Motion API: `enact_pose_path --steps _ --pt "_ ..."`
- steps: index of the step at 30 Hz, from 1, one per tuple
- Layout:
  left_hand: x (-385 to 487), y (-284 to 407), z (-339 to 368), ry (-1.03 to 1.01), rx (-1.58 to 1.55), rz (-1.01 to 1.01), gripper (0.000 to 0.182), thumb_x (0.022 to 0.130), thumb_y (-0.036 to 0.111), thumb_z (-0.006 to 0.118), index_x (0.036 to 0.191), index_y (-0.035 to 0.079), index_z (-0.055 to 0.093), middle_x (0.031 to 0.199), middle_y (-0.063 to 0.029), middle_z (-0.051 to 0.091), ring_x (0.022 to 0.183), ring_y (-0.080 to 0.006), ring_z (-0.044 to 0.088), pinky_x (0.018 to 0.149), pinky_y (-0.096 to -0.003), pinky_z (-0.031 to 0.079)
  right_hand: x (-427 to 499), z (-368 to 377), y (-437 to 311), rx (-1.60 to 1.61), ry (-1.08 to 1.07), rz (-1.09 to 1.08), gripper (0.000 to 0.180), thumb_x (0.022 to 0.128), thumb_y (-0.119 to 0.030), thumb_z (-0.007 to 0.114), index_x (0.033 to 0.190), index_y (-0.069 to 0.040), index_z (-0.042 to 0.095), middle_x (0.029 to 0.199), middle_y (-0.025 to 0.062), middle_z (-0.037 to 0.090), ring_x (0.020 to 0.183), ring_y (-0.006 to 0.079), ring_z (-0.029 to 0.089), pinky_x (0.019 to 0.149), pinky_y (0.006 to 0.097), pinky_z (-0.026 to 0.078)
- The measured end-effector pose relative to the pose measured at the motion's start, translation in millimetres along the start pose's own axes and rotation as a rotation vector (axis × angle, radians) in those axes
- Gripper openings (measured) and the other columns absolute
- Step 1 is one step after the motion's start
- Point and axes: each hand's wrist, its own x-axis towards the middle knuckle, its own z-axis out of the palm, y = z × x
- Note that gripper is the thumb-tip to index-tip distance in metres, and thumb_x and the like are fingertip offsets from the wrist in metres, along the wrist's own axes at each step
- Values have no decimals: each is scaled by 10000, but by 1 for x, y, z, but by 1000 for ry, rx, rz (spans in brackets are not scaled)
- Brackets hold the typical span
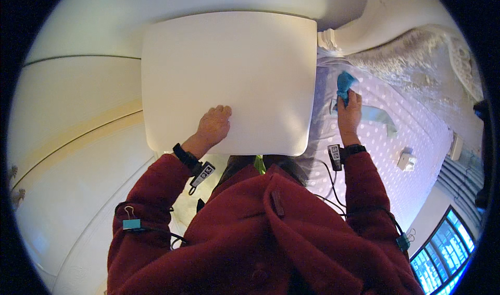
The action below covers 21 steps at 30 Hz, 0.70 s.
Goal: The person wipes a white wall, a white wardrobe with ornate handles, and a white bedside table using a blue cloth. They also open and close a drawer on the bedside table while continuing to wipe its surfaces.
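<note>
A white bedside tabletop with rounded corners stands directly before me. Near its front edge my left hand rests on the surface, fingers together and curled; its palm side is hidden. Beyond the right side of the top, my right hand grips a crumpled blue cloth, held over the bed. Under and beside that hand, a flat pale green and grey piece of fabric or packaging lies on the bedspread; I cannot tell which.
On the right spreads a pink polka-dot bedspread with a small white box-shaped object on it. A padded headboard rises behind. White cabinet doors line the left. Black cables hang by my right sleeve. A barred window shows at lower right.
</note>
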Motion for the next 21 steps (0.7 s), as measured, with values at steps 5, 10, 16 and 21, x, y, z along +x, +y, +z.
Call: enact_pose_path --steps 5,10,16,21 --pt "-1 21 11 -375 -30 324 245 809 180 564 1032 85 601 998 -127 627 934 -358 591 786 -471 515 -82 20 16 -170 -596 -162 436 696 -115 699 1114 -198 610 1086 135 598 989 370 603 861 438 498" --pt "19 24 -16 -80 -27 -17 338 769 167 663 1083 87 569 1191 -151 566 1106 -395 527 874 -470 488 -102 -3 81 0 -289 131 292 762 -117 678 1049 -66 654 939 108 695 875 253 674 786 372 526" --pt "20 53 -6 99 286 118 627 717 207 755 1291 140 512 1513 -153 266 1398 -429 214 992 -584 373 -132 77 70 365 -630 278 482 752 -303 731 1119 -14 612 1082 193 657 998 341 623 872 437 483" --pt "-3 78 4 -39 283 131 657 696 196 773 1293 140 505 1552 -138 221 1438 -394 178 1016 -570 378 -158 64 58 490 -757 17 505 758 -266 721 1191 -31 608 1123 161 672 1008 324 635 918 419 480"
